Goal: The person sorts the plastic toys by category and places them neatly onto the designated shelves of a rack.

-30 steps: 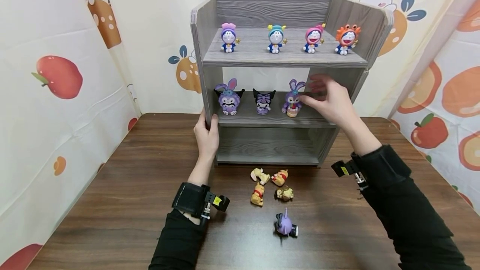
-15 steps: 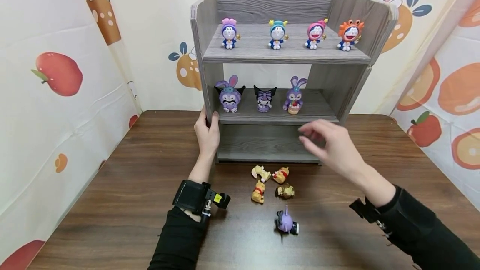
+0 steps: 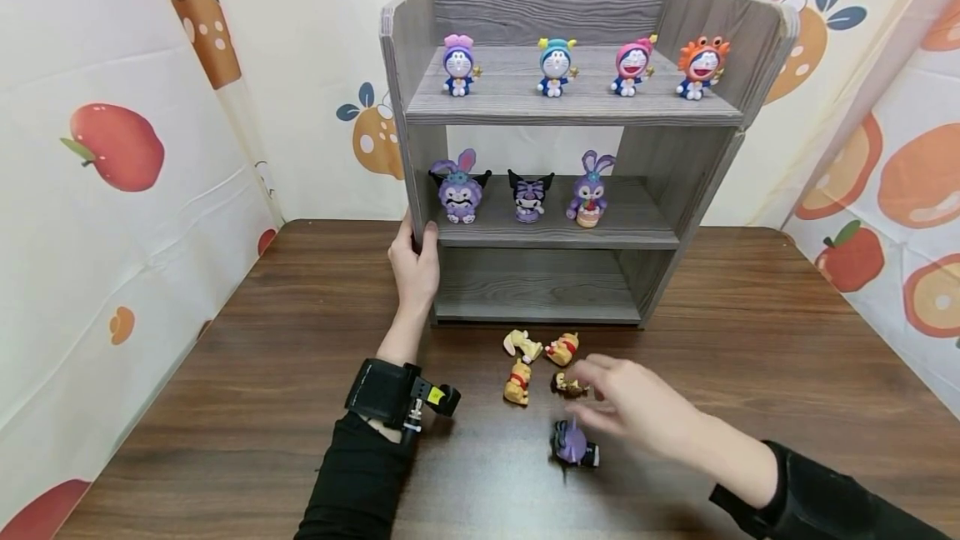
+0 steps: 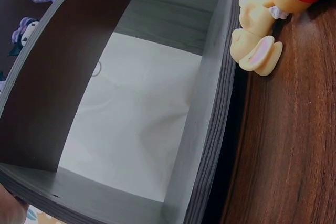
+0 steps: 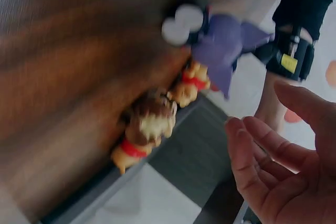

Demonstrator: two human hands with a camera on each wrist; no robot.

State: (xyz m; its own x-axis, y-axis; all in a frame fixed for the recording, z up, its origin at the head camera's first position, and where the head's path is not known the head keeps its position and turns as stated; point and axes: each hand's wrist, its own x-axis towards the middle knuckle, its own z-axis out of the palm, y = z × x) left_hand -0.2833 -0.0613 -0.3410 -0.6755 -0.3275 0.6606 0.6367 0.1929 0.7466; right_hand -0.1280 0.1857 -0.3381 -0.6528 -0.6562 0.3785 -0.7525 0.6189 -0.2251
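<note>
My left hand [image 3: 415,269] grips the left side panel of a grey wooden display shelf [image 3: 558,237], thumb at its front edge. Over the table, my right hand [image 3: 637,402] hovers with loosely bent fingers and nothing in them. Just below its fingertips lies a purple-and-black figurine [image 3: 573,443] on its side; the right wrist view shows its purple back [image 5: 220,40] and white soles. A small brown-and-yellow figurine [image 3: 567,385] is partly covered by the right fingers. Beside it lie two yellow bear figurines with red [image 3: 517,383] and a pale yellow long-eared figurine [image 3: 521,345].
Several blue-and-white cat figurines in coloured hats [image 3: 555,69] stand on the top shelf. Three purple figurines [image 3: 528,197] stand on the middle shelf, with bare board to their right. The bottom compartment [image 3: 532,284] is bare. Behind is a fruit-printed cloth [image 3: 315,40].
My right hand has left the purple rabbit figurine on the middle shelf and come down toward the figurines on the table. The left hand stays on the shelf's side.
</note>
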